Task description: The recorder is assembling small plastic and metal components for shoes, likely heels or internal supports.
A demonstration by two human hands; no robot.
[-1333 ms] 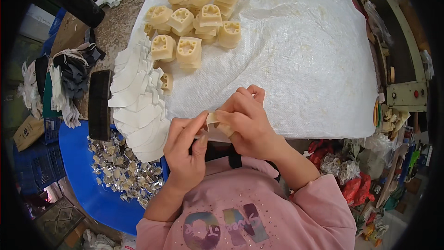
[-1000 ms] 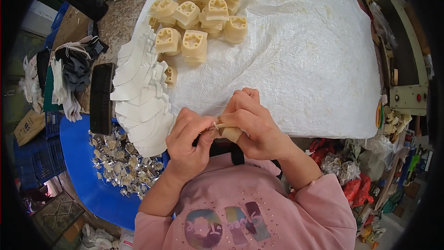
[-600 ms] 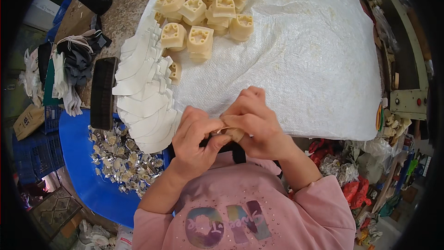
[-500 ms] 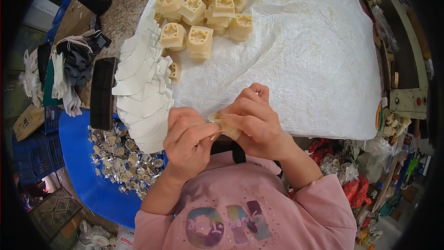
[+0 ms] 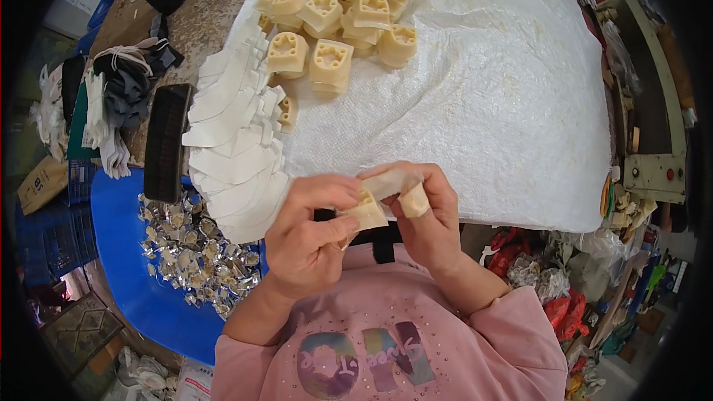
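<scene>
In front of my chest, my left hand (image 5: 312, 226) is closed on a small cream molded piece (image 5: 369, 212), pinched between thumb and fingers. Close beside it, my right hand (image 5: 433, 215) grips a pale, thin, flexible strip (image 5: 390, 180) that bridges the space between the two hands. A beige covering (image 5: 414, 200) shows at the tip of the right thumb; whether it belongs to the strip I cannot tell. Beyond the hands, stacks of similar cream molded pieces (image 5: 330, 63) with star-shaped hollows stand on a white woven sheet (image 5: 475, 126).
Overlapping white cut pieces (image 5: 234, 141) line the table's left side, beside a dark brush-like block (image 5: 166, 142). Below them, a blue tub (image 5: 122, 245) holds many shiny silver bits (image 5: 197, 260). A grey-green machine (image 5: 653, 171) and bagged scraps (image 5: 568, 308) are at the right.
My hands have moved slightly apart and the right one has turned. The cream molded piece and the pale strip now show between them. The view has shifted a little.
</scene>
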